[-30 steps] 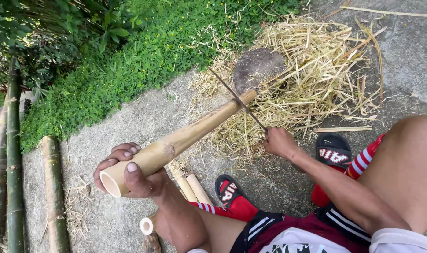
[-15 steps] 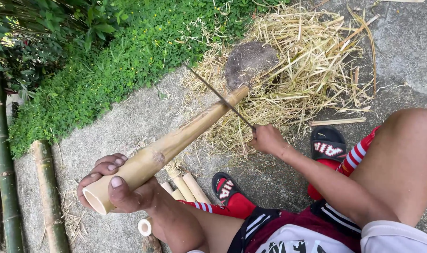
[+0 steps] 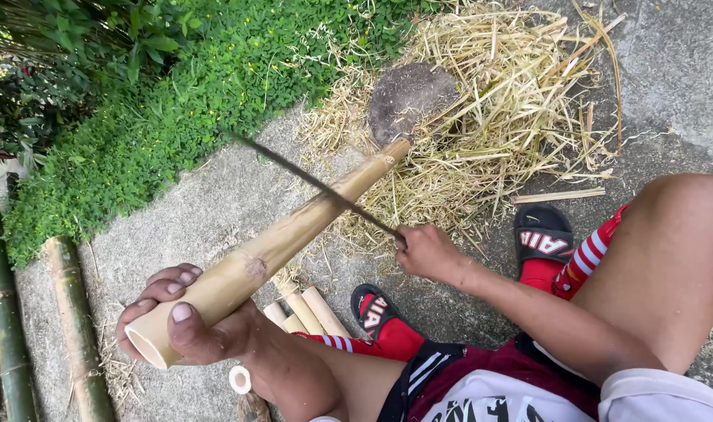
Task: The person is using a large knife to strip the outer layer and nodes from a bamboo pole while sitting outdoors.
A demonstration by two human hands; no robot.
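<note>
— What's the left hand (image 3: 186, 320) got?

— It's wrapped tight round the near, open end of a bamboo pole (image 3: 270, 246), thumb on top, fingers curled underneath. The pole slopes away from the person, and its far end rests against a dark block (image 3: 407, 98) sitting in a heap of straw (image 3: 513, 101).

— And the right hand (image 3: 428, 252)?

— Closed in a fist on the handle of a long thin blade (image 3: 313, 184). The blade runs up and to the left from the fist and crosses over the pole about halfway along it. Whether the edge actually touches the bamboo there, I can't tell.

— What's around them?

— Concrete ground (image 3: 216, 195), with a patch of green plants (image 3: 161, 94) along its left side. Short cut bamboo pieces (image 3: 306, 309) lie under the pole, near the knee. Two longer bamboo stalks (image 3: 71, 320) lie at the left edge. The feet wear red socks and black sandals (image 3: 542, 233), one just beside the right forearm.
</note>
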